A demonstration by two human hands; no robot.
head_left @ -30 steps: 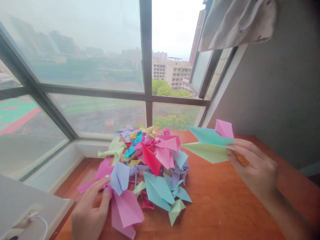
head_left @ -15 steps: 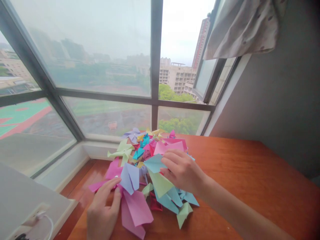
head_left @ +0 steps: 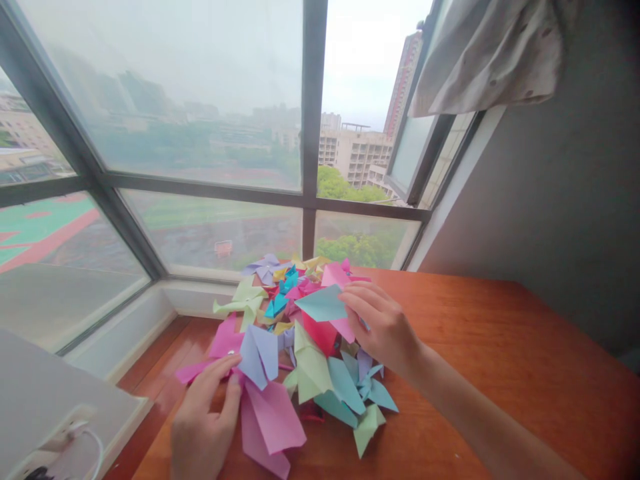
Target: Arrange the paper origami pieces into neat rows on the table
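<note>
A pile of coloured folded paper lies on the wooden table. My right hand [head_left: 377,320] pinches a light blue paper plane [head_left: 320,303] over the pile's right side. A pink folded paper [head_left: 337,273] and a red one [head_left: 320,332] lie around and under it. My left hand [head_left: 207,413] rests at the near left, thumb and forefinger apart, touching a magenta paper pinwheel [head_left: 225,343]. Beside its fingertips sits a lavender paper plane [head_left: 260,357], with a pink-purple paper plane [head_left: 275,420] in front. Pale green [head_left: 313,367] and teal [head_left: 345,387] paper planes lie between the hands.
The brown table [head_left: 450,400] stretches to the right. Behind it stand framed windows [head_left: 210,233], one pane swung out under a curtain [head_left: 490,60]. A socket with a white cable [head_left: 95,437] is on the low wall at left.
My right hand has moved slightly right and up with the light blue paper plane. The pink paper beneath shifted, and more red and pale green paper shows. My left hand has stayed almost still.
</note>
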